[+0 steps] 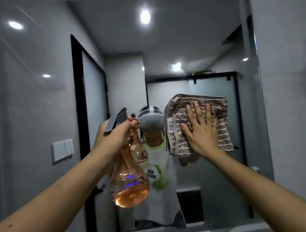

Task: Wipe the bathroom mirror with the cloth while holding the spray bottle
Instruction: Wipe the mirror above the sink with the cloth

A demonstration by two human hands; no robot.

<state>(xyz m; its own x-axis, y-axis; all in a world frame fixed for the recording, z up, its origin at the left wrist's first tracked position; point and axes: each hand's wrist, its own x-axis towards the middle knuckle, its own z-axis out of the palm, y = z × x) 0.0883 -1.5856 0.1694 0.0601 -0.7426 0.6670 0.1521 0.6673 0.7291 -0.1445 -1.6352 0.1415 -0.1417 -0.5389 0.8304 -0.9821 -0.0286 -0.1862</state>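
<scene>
- Folded brown-and-cream striped terry cloth [199, 124]: soft, limp; your right hand [200, 130], fingers spread, presses it flat against the large wall mirror [207, 45], right of centre.
- Translucent orange pear-shaped plastic spray bottle [128, 181]: partly full, likely bottom-heavy, slick; your left hand [113, 138] is wrapped round its neck, left of the cloth, before the mirror.

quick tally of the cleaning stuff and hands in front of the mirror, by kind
spray bottle: 1
cloth: 1
hands: 2, left hand on the bottle, right hand flat on the cloth
total: 4
</scene>
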